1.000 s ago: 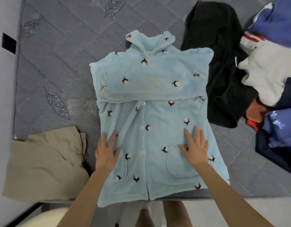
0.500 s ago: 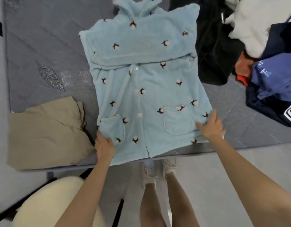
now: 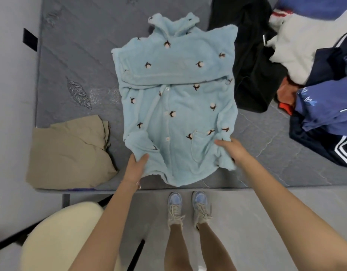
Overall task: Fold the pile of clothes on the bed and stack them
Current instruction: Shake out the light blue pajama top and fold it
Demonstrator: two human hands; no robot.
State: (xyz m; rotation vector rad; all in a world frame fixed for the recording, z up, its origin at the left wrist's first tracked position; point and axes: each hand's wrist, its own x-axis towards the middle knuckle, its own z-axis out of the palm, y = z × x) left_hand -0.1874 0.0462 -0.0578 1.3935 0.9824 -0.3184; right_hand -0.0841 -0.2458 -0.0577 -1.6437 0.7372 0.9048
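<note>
A grey quilted bed (image 3: 75,55) fills the upper frame. At centre lies a light blue fleece robe with cotton-flower print (image 3: 176,98). A mixed clothes pile (image 3: 305,65) sits upper right, and a folded beige garment (image 3: 71,153) lies at left. The grips of the left hand (image 3: 136,165) and right hand (image 3: 230,148) are clamped on the robe's near hem corners.

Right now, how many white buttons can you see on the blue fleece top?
3 buttons, in a line down the fleece top: one just under the folded sleeves, one mid-front, one level with the pocket. More may hide under the sleeves.
</note>
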